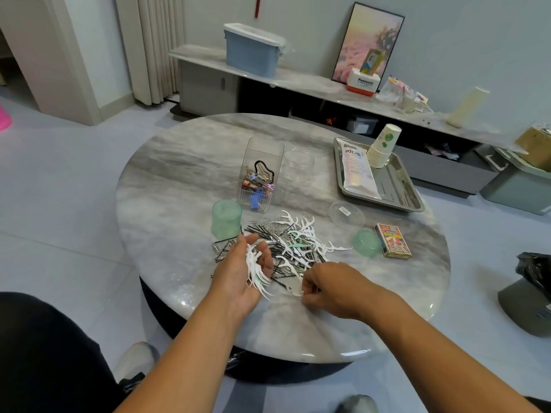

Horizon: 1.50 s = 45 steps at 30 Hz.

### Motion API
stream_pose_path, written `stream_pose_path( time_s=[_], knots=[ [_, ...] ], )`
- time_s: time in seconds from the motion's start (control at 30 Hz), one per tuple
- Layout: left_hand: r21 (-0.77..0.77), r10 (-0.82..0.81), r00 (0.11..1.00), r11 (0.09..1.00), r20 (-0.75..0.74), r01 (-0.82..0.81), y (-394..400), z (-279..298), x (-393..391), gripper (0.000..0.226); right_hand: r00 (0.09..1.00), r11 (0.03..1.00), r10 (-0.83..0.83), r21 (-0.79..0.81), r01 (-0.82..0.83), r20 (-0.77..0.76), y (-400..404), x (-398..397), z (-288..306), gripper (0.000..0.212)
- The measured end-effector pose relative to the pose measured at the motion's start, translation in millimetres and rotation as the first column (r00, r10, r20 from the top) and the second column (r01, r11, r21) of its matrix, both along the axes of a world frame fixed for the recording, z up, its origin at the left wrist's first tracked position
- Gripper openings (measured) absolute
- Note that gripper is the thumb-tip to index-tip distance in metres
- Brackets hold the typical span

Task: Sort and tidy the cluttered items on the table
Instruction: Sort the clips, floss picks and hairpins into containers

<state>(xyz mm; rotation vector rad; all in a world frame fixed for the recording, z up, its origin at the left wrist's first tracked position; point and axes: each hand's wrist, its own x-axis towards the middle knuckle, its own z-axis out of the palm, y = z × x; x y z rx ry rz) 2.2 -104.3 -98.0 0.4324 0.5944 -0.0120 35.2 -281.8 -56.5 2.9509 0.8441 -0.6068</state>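
Sorting step: left hand, palm up, is cupping a bundle of white plastic floss picks while right hand is pinching another from the mixed pile of picks and black hairpins near the round marble table's front edge, probably transferring it next.

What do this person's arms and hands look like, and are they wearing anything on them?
Both arms are bare as far up as the view shows: no sleeves, gloves, watch or bracelet. The left hand and right hand show no rings that I can make out. Dark clothing shows at the lower left edge.
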Motion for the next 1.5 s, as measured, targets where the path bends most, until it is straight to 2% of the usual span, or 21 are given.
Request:
stream_pose_path(
  time_s=[0.07,0.17,0.27,0.33,0.4,0.47,0.57,0.63,0.73,0.77,0.8,0.83,0.9,0.93,1.0,1.27,1.33,1.37,1.43,1.5],
  knots=[
    [-0.002,0.005,1.0,1.0,0.0,-0.005,-1.8,0.7,-1.1,0.029,0.998,0.999,-0.036,0.025,0.037,-0.053,-1.5,0.7,-0.2,0.007],
    [-0.026,0.021,1.0,0.999,0.002,-0.021,-4.0,1.8,-1.2,0.031,0.976,0.959,-0.182,0.198,0.204,-0.123,-5.1,8.2,6.6,0.007],
    [-0.049,0.03,1.0,0.998,0.002,-0.03,-5.8,3.4,-1.8,0.034,0.933,0.852,-0.321,0.381,0.359,-0.16,-6.0,15.7,19.3,0.014],
    [-0.054,0.021,1.0,0.998,0.002,-0.02,-9.0,2.2,-2.0,0.035,0.891,0.746,-0.399,0.488,0.453,-0.217,-2.5,14.8,26.7,0.021],
    [-0.056,-0.002,1.0,0.998,0.005,0.003,-13.4,2.2,-2.0,0.036,0.833,0.609,-0.394,0.567,0.554,-0.389,7.2,9.4,31.9,0.019],
    [-0.056,-0.061,0.997,0.996,0.037,0.063,-18.6,3.0,-3.1,0.04,0.792,0.58,-0.334,0.552,0.6,-0.511,21.2,1.8,34.9,0.015],
    [-0.022,-0.137,0.988,0.99,0.07,0.139,-22.9,4.5,-5.1,0.045,0.756,0.593,-0.31,0.504,0.627,-0.576,37.6,-6.3,31.1,0.014],
    [-0.014,-0.139,0.988,0.99,0.064,0.14,-22.7,4.6,-4.4,0.042,0.733,0.526,-0.328,0.529,0.666,-0.596,42.8,-7.9,25.6,0.007],
    [-0.127,-0.081,0.994,0.988,0.074,0.09,-14.8,7.7,-2.2,0.035,0.731,0.394,-0.333,0.616,0.682,-0.596,40.5,-3.3,23.6,0.011],
    [-0.168,-0.031,0.998,0.985,0.06,0.041,-9.1,7.2,0.6,0.034,0.764,0.406,-0.334,0.647,0.645,-0.552,36.4,0.3,23.7,0.011],
    [-0.191,0.016,0.999,0.982,0.042,-0.007,-2.1,4.9,4.0,0.034,0.812,0.471,-0.32,0.662,0.583,-0.488,30.9,4.2,23.6,0.011],
    [-0.192,0.046,0.998,0.981,0.033,-0.039,5.6,2.5,7.1,0.034,0.865,0.585,-0.276,0.641,0.496,-0.418,25.0,6.9,22.5,0.011],
    [-0.156,0.063,0.997,0.986,0.036,-0.057,18.9,-1.8,11.5,0.032,0.932,0.827,-0.14,0.479,0.296,-0.335,17.0,5.2,15.4,0.018],
    [-0.134,0.061,0.998,0.989,0.033,-0.056,22.8,-4.4,12.8,0.03,0.94,0.898,-0.089,0.381,0.219,-0.329,15.3,1.8,8.7,0.024],
    [-0.097,0.049,0.998,0.994,0.027,-0.046,24.8,-6.0,12.3,0.028,0.946,0.951,-0.044,0.277,0.138,-0.322,16.1,-4.9,-4.4,0.029],
    [-0.075,-0.002,1.0,0.997,0.028,0.004,24.4,-7.2,4.1,0.031,0.985,0.99,-0.035,0.131,0.058,-0.168,17.7,3.6,-12.8,0.01],
    [-0.067,-0.025,1.0,0.997,0.015,0.026,25.1,-5.8,2.5,0.032,0.985,0.984,-0.06,0.154,0.085,-0.162,14.1,6.9,-9.2,0.007],
    [-0.06,-0.033,0.999,0.998,0.008,0.034,24.6,-4.2,1.2,0.034,0.979,0.967,-0.09,0.218,0.13,-0.184,11.6,9.6,-5.9,0.006],
    [-0.052,-0.028,1.0,0.998,0.006,0.028,23.3,-2.2,-0.5,0.035,0.957,0.872,-0.169,0.416,0.257,-0.236,10.7,15.4,5.2,0.009],
    [-0.052,-0.01,1.0,0.999,0.009,0.011,19.1,-1.3,-2.3,0.037,0.908,0.669,-0.252,0.618,0.414,-0.335,16.1,15.2,15.8,0.009]
  ],
)
